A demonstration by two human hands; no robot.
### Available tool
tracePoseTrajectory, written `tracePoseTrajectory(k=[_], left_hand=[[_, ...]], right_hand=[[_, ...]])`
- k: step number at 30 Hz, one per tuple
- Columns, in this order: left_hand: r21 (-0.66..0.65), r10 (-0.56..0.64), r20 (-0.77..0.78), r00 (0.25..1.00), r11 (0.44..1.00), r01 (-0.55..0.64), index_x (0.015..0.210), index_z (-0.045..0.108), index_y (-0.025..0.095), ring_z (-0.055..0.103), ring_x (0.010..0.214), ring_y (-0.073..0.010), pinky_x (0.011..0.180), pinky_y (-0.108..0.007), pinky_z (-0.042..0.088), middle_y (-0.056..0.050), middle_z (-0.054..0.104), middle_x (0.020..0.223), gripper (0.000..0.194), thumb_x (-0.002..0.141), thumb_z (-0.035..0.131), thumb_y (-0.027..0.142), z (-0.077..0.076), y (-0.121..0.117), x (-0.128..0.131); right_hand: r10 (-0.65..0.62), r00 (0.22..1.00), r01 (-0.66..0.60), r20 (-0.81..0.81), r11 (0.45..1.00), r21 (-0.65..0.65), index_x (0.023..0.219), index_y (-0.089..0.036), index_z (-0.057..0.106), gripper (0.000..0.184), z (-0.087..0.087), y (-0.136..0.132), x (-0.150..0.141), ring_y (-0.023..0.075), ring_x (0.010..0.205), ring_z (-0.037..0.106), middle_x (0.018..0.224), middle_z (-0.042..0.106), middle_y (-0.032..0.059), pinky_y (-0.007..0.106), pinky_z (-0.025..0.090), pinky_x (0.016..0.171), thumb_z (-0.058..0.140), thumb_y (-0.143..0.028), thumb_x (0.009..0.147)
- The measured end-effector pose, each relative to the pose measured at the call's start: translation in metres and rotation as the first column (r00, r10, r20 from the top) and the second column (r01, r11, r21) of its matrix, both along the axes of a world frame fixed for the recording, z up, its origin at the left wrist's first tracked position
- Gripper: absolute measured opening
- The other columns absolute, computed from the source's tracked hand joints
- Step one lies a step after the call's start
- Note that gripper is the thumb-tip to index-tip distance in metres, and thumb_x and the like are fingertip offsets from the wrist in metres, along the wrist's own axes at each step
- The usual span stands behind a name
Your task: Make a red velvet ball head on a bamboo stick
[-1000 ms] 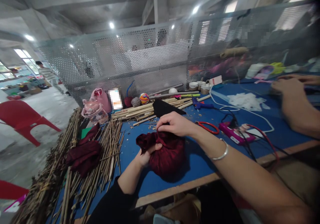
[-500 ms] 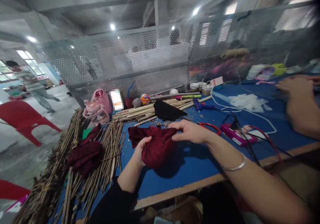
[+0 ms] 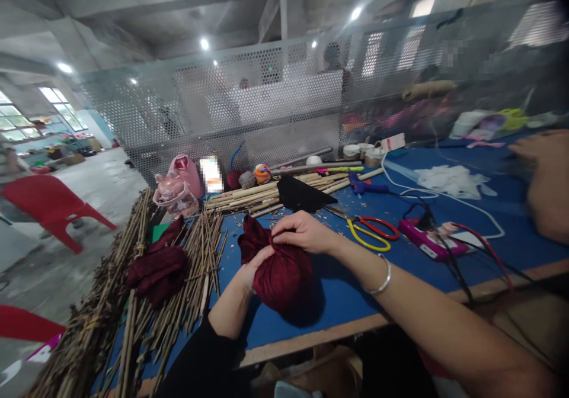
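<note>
A dark red cloth bundle (image 3: pixel 284 276), rounded at the bottom and gathered at its neck, is held above the blue tabletop (image 3: pixel 351 291). My left hand (image 3: pixel 253 270) is closed round its left side, thumb on the gathered neck. Fingers of my right hand (image 3: pixel 304 232) pinch the cloth at that neck from the right. Loose cloth flares out to the upper left of the grip. What fills the bundle is hidden. Another dark red cloth (image 3: pixel 157 273) lies crumpled on the thin sticks (image 3: pixel 198 267) to the left.
Scissors (image 3: pixel 368 232) with red and yellow handles, a blue glue gun (image 3: pixel 367 186) and a purple power strip (image 3: pixel 429 241) lie to the right. Black cloth (image 3: pixel 304 195) covers pale sticks behind my hands. A co-worker's arm (image 3: pixel 549 185) rests at the right edge.
My right hand has moved left from the bundle's right side onto its neck. The cloth there is now bunched together. The scissors' handles have come into fuller view.
</note>
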State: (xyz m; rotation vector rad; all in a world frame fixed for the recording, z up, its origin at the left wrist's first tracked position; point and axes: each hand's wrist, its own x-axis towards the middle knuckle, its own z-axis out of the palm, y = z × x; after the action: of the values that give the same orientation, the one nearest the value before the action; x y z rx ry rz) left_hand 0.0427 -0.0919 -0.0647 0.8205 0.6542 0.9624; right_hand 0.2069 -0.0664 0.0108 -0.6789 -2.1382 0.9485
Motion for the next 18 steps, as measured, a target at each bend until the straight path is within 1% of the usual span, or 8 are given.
tracePoseTrajectory(k=[3, 6, 10, 12, 13, 15, 17, 18], left_hand=[[-0.091, 0.019, 0.037, 0.999, 0.996, -0.016, 0.083, 0.072, 0.016, 0.066, 0.098, -0.0264, 0.103, -0.041, 0.041, -0.005, 0.074, 0.083, 0.046, 0.056, 0.078, 0.053, 0.001, -0.003, 0.005], [-0.058, 0.043, 0.052, 0.998, 0.998, -0.040, 0.091, 0.071, 0.018, 0.063, 0.105, -0.0265, 0.103, -0.040, 0.042, -0.005, 0.073, 0.091, 0.056, 0.053, 0.076, 0.059, 0.005, -0.006, 0.006], [0.129, -0.118, -0.048, 0.992, 0.984, 0.123, 0.097, 0.069, 0.015, 0.065, 0.099, -0.0287, 0.097, -0.043, 0.047, -0.007, 0.072, 0.094, 0.051, 0.056, 0.082, 0.041, 0.013, -0.009, 0.007], [0.165, -0.100, -0.124, 0.987, 0.979, 0.120, 0.097, 0.068, 0.012, 0.067, 0.094, -0.0284, 0.094, -0.045, 0.048, -0.009, 0.072, 0.092, 0.044, 0.061, 0.080, 0.034, 0.015, -0.009, 0.009], [0.170, -0.050, -0.136, 0.989, 0.983, 0.074, 0.097, 0.068, 0.012, 0.066, 0.094, -0.0275, 0.095, -0.045, 0.048, -0.009, 0.072, 0.093, 0.041, 0.064, 0.078, 0.033, 0.015, -0.007, 0.010], [0.198, 0.114, -0.116, 0.987, 0.976, -0.090, 0.099, 0.067, 0.014, 0.064, 0.100, -0.0251, 0.099, -0.042, 0.045, -0.008, 0.071, 0.099, 0.035, 0.070, 0.072, 0.034, 0.014, -0.004, 0.010], [0.243, 0.269, -0.114, 0.956, 0.941, -0.236, 0.099, 0.066, 0.016, 0.061, 0.108, -0.0240, 0.102, -0.040, 0.042, -0.008, 0.068, 0.109, 0.031, 0.074, 0.068, 0.036, 0.013, 0.000, 0.008], [0.266, 0.326, -0.135, 0.936, 0.922, -0.283, 0.099, 0.067, 0.017, 0.059, 0.111, -0.0242, 0.103, -0.040, 0.041, -0.008, 0.067, 0.113, 0.031, 0.075, 0.066, 0.037, 0.012, 0.002, 0.007]], right_hand=[[-0.028, 0.999, 0.028, -0.016, 1.000, -0.011, 0.079, -0.013, 0.072, 0.021, 0.001, 0.002, 0.004, 0.0141, 0.070, 0.063, 0.076, 0.071, 0.0030, 0.022, 0.045, 0.067, 0.060, -0.031, 0.079], [-0.059, 0.998, 0.059, 0.008, 0.998, -0.002, 0.079, -0.013, 0.073, 0.022, -0.001, 0.000, 0.006, 0.0142, 0.070, 0.063, 0.075, 0.072, 0.0033, 0.022, 0.045, 0.067, 0.060, -0.031, 0.079], [0.051, 0.974, -0.056, 0.221, 0.998, 0.016, 0.078, -0.014, 0.073, 0.016, -0.004, -0.002, 0.001, 0.0134, 0.067, 0.063, 0.073, 0.071, 0.0022, 0.021, 0.044, 0.065, 0.058, -0.019, 0.077], [0.041, 0.959, -0.058, 0.279, 0.997, 0.052, 0.079, -0.015, 0.072, 0.017, -0.003, 0.000, 0.000, 0.0135, 0.067, 0.063, 0.073, 0.070, 0.0019, 0.022, 0.044, 0.065, 0.055, -0.015, 0.077], [-0.024, 0.966, -0.001, 0.257, 0.995, 0.099, 0.082, -0.015, 0.071, 0.016, -0.003, 0.001, 0.001, 0.0145, 0.071, 0.063, 0.077, 0.070, 0.0024, 0.024, 0.044, 0.068, 0.055, -0.017, 0.078], [-0.270, 0.959, 0.247, 0.091, 0.946, 0.211, 0.096, -0.016, 0.067, 0.021, -0.003, 0.002, 0.007, 0.0181, 0.089, 0.061, 0.094, 0.069, 0.0056, 0.029, 0.044, 0.081, 0.056, -0.025, 0.081], [-0.533, 0.842, 0.539, -0.083, 0.822, 0.183, 0.108, -0.015, 0.059, 0.033, -0.005, 0.000, 0.018, 0.0208, 0.101, 0.056, 0.107, 0.064, 0.0100, 0.034, 0.042, 0.088, 0.052, -0.036, 0.084], [-0.604, 0.793, 0.609, -0.078, 0.785, 0.111, 0.111, -0.014, 0.057, 0.039, -0.008, -0.003, 0.023, 0.0216, 0.101, 0.056, 0.109, 0.062, 0.0116, 0.036, 0.042, 0.088, 0.051, -0.041, 0.084]])
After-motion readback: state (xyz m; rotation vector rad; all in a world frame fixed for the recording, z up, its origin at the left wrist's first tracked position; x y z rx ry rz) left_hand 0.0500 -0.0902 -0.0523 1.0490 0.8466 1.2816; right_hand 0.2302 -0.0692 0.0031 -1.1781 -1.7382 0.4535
